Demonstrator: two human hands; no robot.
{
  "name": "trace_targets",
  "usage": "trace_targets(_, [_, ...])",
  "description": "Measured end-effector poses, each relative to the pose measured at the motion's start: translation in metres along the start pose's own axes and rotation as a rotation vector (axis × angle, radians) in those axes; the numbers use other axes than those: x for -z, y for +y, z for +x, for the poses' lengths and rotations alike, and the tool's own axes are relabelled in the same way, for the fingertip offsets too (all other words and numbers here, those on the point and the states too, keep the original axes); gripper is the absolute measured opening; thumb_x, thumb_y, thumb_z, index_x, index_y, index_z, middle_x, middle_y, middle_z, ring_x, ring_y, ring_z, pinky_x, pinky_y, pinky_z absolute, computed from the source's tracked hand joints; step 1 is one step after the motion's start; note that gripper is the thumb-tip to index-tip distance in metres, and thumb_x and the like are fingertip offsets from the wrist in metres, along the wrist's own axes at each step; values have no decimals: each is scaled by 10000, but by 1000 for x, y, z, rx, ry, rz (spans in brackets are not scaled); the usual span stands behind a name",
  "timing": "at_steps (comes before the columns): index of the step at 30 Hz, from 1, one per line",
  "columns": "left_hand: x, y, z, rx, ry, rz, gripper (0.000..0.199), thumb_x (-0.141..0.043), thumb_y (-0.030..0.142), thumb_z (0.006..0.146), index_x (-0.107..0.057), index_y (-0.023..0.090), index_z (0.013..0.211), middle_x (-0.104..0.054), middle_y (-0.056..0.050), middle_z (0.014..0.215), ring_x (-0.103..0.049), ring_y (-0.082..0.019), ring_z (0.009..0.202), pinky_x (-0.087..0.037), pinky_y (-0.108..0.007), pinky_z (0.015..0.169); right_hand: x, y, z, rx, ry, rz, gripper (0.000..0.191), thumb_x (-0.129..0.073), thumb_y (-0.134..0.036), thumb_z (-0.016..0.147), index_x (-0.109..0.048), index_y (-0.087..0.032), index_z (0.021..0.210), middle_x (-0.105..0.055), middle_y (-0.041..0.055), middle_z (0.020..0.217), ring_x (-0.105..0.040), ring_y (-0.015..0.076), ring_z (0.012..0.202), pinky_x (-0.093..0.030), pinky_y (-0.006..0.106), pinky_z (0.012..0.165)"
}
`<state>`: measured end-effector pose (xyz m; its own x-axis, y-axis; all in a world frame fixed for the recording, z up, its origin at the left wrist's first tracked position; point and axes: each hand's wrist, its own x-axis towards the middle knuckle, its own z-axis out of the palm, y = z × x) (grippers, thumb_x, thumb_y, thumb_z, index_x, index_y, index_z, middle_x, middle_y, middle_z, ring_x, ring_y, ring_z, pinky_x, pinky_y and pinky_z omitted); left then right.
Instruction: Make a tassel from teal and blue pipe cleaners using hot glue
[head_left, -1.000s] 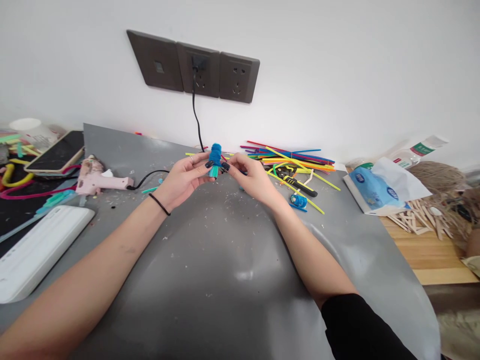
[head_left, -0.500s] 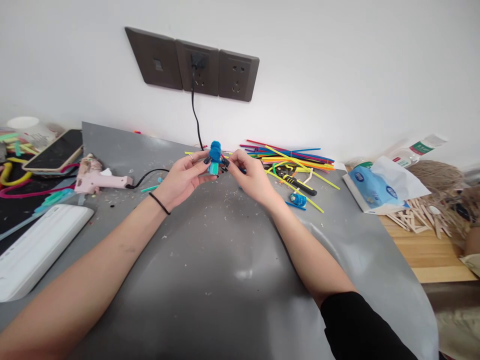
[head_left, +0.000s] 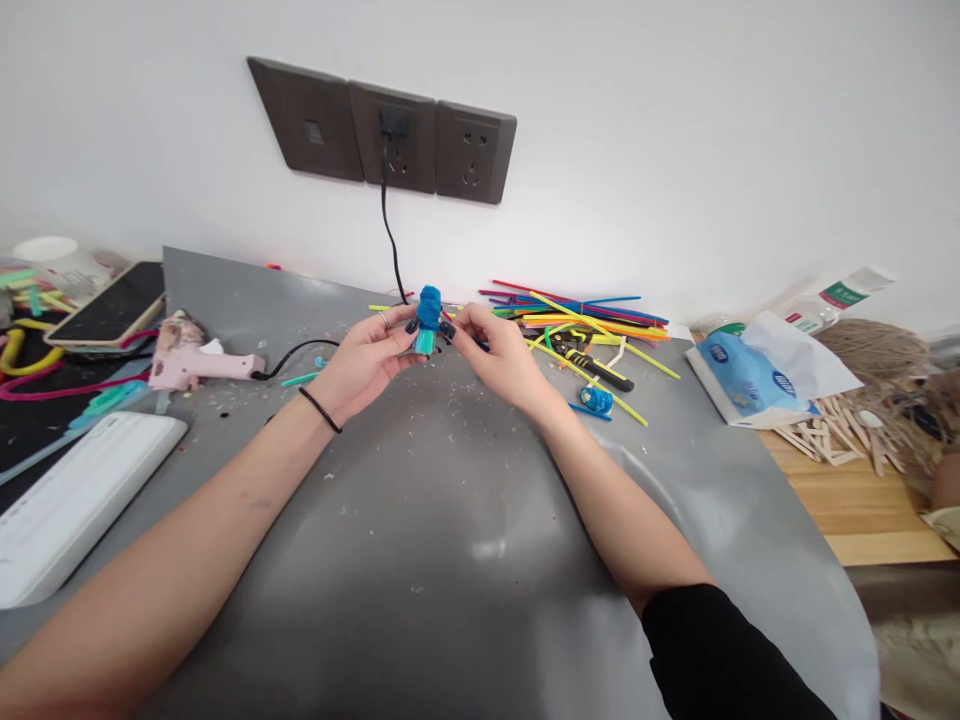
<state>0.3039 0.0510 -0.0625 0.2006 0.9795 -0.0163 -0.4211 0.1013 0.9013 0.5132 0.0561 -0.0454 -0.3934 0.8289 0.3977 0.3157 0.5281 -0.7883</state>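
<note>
We hold a small craft piece [head_left: 428, 320] upright between both hands over the far part of the grey mat [head_left: 450, 560]. Our left hand [head_left: 365, 360] and right hand [head_left: 501, 358] pinch it; blue fuzzy wrapping covers its top, and the teal lower end is bare.

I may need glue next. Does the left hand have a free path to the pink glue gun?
Probably yes: the glue gun lies left of the left hand on bare mat, though that hand holds the blue piece.

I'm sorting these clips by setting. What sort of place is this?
Probably a home craft desk: a pink hot-glue gun on a grey mat, a heap of coloured plastic sticks, and flat wooden sticks.
</note>
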Motion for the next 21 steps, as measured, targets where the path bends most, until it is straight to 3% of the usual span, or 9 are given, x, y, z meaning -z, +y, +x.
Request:
trace_targets(9, [3, -1, 1, -20, -24, -8, 295, -952, 175, 784, -899, 245, 1066, -821, -60, 1152, -713, -146, 846, -635, -238, 716, -2, 4, 0, 11, -12, 31, 96, -505, -284, 1030, -576, -220, 1016, -574, -19, 804, -488, 152, 731, -386, 295, 735])
trace_targets(21, [2, 2, -1, 91, -69, -159, 219, -851, 31, 820, -876, 207, 947, -803, -20, 886, -728, -116, 706, -614, -184, 622, -5, 4, 1, -5, -3, 167, 104, -583, -310, 1021, -541, -229, 972, -630, -1, 877, -538, 143, 767, -442, 286, 750])
